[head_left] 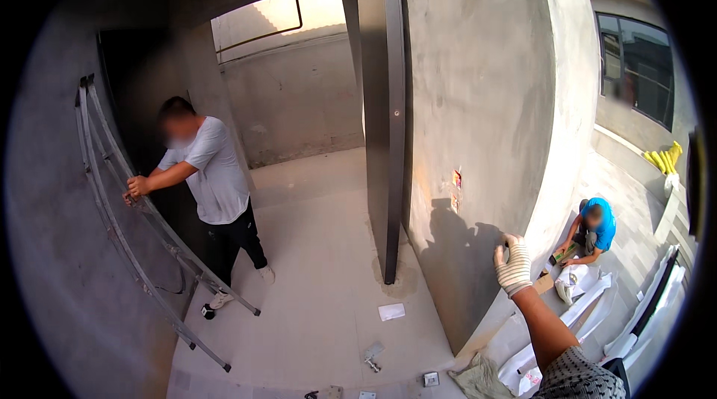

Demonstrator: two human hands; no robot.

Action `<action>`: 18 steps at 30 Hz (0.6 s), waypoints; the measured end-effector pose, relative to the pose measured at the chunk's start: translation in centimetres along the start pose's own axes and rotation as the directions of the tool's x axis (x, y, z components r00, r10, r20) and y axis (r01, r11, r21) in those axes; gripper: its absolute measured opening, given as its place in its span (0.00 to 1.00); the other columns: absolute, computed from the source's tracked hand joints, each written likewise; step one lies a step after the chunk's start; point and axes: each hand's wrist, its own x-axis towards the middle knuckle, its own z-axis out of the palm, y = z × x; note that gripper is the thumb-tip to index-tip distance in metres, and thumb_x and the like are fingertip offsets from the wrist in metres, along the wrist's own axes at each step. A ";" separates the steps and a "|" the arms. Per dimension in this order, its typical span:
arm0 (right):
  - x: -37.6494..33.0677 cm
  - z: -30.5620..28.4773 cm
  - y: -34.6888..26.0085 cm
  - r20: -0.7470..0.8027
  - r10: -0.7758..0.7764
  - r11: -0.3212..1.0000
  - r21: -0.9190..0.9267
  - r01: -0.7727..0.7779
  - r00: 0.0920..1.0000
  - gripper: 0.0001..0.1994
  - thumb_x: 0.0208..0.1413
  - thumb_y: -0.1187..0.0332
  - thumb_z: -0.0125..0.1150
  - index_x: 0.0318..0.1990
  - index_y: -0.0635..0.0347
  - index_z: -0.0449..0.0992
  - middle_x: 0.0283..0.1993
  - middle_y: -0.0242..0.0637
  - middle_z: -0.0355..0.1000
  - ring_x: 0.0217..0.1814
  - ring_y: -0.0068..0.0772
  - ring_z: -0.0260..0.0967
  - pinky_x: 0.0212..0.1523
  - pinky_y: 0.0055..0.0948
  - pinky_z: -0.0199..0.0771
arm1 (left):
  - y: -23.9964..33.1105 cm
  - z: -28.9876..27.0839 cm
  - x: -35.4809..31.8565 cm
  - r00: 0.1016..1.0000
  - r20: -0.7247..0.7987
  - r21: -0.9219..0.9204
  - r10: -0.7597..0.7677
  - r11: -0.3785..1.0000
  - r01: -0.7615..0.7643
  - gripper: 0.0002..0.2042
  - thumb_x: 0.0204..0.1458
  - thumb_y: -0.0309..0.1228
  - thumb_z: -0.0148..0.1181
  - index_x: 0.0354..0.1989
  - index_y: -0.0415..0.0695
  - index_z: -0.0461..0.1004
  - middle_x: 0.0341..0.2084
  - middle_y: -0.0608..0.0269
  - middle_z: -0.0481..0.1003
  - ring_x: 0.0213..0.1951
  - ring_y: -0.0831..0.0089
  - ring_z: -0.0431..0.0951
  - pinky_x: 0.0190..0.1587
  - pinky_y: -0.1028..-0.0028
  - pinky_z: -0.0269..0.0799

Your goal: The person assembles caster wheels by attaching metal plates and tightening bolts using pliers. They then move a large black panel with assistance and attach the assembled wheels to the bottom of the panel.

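Dotted sleeve point(579, 380) nearest, leading to my gloved right hand point(513, 268). Well left of it, co-worker point(216, 171) holds aluminium ladder point(166, 227). Nearer left, dark metal panel point(378, 100) upright; below, metal fitting point(373, 358) loose, so part-done, I judge. Fingers bent, apart, nothing visible between; grey wall point(478, 100) beside them, contact unclear. Just right, crouching person's point(603, 223) handwork indistinct. My left hand: out of frame.

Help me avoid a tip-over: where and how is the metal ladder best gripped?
Probably take the metal ladder by its side rails, around mid-height, fingers wrapped, coming from the picture's right. It stands tall and steep, its slim rails suit a closed grip, and the grey wall crowds its left. The co-worker's hands hold it about there.
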 end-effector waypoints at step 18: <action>29.0 -4.8 0.4 -0.662 -0.136 0.914 -0.371 -0.164 0.737 0.36 0.54 0.65 0.63 0.69 0.67 0.58 0.66 0.60 0.60 0.69 0.59 0.58 0.69 0.50 0.59 | 13.6 3.1 1.7 0.950 0.154 0.149 0.271 0.944 -0.294 0.19 0.64 0.47 0.50 0.28 0.47 0.74 0.20 0.60 0.76 0.24 0.61 0.76 0.26 0.61 0.70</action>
